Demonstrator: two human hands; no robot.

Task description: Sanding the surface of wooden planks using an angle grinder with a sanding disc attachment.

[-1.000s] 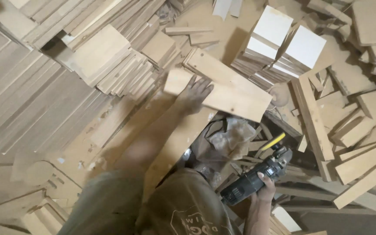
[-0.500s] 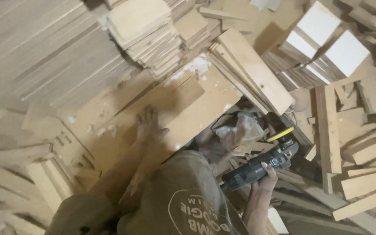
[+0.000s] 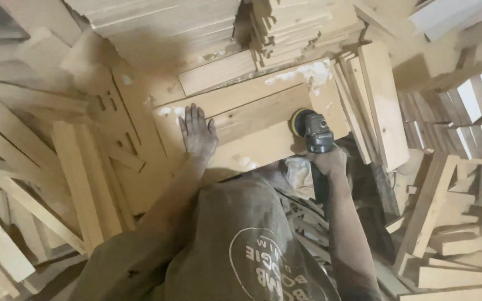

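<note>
Fingers of the left hand [image 3: 198, 134] lie spread flat on the wooden board [image 3: 246, 120]. The right hand [image 3: 326, 161] is wrapped tight around the sander [image 3: 312, 131]. Its yellow pad touches the board.

It was a woodworking shop: stacked cut boards [image 3: 163, 22] and offcuts [image 3: 447, 223] lay all around, sawdust coated everything, and a power sander [image 3: 311, 131] sat on a plank [image 3: 252, 120].

No packages, labels, signs, screens.
</note>
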